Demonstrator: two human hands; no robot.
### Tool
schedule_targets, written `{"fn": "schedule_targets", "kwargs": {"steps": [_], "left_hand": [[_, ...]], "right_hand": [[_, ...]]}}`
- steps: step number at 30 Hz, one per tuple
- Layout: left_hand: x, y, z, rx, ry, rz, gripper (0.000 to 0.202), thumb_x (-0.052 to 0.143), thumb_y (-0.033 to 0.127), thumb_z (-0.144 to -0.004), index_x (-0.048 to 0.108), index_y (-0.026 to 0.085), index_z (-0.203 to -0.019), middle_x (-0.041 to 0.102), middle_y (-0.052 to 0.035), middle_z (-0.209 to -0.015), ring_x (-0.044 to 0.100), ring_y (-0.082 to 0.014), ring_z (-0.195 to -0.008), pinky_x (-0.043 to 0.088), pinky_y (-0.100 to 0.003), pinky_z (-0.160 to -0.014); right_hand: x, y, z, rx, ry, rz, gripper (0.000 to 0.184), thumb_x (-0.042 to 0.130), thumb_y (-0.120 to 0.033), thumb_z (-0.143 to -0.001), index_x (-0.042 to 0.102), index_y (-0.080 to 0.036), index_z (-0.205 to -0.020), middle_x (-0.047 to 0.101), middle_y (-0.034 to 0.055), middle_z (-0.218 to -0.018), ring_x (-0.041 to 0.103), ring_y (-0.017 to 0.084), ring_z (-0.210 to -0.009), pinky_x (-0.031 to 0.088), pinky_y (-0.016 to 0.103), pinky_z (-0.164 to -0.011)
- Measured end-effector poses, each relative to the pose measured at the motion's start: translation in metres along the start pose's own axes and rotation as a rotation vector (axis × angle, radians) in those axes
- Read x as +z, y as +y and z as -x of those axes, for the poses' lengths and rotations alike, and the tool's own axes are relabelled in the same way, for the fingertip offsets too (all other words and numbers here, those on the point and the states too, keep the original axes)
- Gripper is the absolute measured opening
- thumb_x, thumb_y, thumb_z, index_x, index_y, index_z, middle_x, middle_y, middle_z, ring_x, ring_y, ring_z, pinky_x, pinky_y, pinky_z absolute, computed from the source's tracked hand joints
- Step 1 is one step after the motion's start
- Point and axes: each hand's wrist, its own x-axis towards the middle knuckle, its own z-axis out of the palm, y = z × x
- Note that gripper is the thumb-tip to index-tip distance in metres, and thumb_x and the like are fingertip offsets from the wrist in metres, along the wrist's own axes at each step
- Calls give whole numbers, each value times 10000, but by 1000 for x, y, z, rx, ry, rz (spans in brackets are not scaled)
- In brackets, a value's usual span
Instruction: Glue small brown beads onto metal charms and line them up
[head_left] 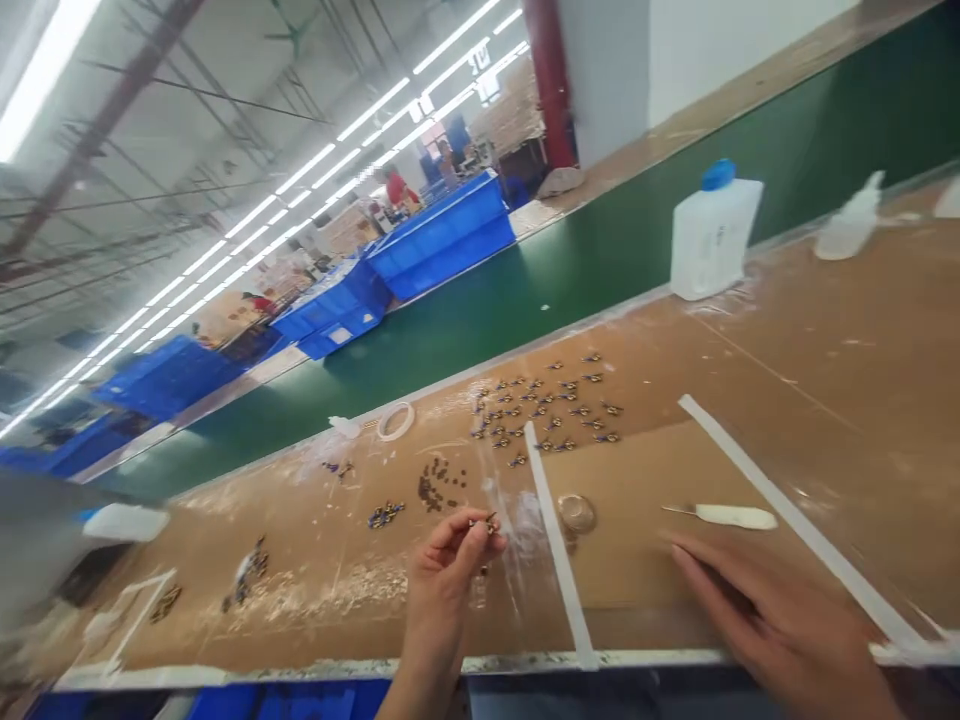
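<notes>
My left hand [450, 565] is closed in a pinch on a small metal part [489, 521], dark and brassy; the fingers hide much of it. Over the right side of the bench, my right hand [780, 620] has its fingers stretched out and holds nothing that I can see. Just beyond it lies an awl [735, 516] with a white handle and thin metal tip. A small round clear dish [577, 513] sits between the two hands. Past my left hand are scattered small brown discs [435, 485] and a little heap of blue-and-brass parts [385, 515].
Many similar small parts [540, 410] lie spread at the bench's far side. White tape strips [559, 550] mark off a section. A tape roll [395, 421], a blue-capped jug [716, 235] and a squeeze bottle [851, 222] stand near a green conveyor belt [600, 250] with blue bins [442, 235] beyond.
</notes>
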Motion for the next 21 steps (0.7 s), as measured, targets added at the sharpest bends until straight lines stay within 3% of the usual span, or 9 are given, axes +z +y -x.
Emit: {"fn": "schedule_targets", "kwargs": {"steps": [4,10,16,21], "left_hand": [[-2,-10,-2,16,12,-148,333,906,381,-601,799,172,-837,767,-32,-814,701,-122,-723,552,-185,-712],[5,-18,-2,91,-21,-306,302,861,404,-672,793,198,-883,766,-23,-849,685,-114,-761,537,-178,-728],[19,-15,-3,230,-66,-544,262,799,421,-739,781,214,-898,757,-26,-852,683,-151,-784,550,-236,-736],[31,-15,-8,428,-142,-696,193,736,403,-808,774,237,-898,753,-33,-938,679,-191,-919,533,-297,-847]], "right_hand": [[0,-7,-11,-44,-10,24,141,548,-143,-956,665,-197,-1014,737,18,-852,717,146,-755,574,249,-753],[0,-9,-13,-4,-17,-13,160,553,-108,-947,657,-197,-1029,721,16,-813,697,139,-726,575,259,-714],[0,-7,-11,15,-32,-12,168,548,-100,-945,646,-192,-1045,720,25,-832,690,141,-751,579,272,-730],[0,-7,-9,27,-67,-22,145,551,-88,-943,634,-168,-1031,703,42,-815,668,144,-744,561,275,-728]]}}
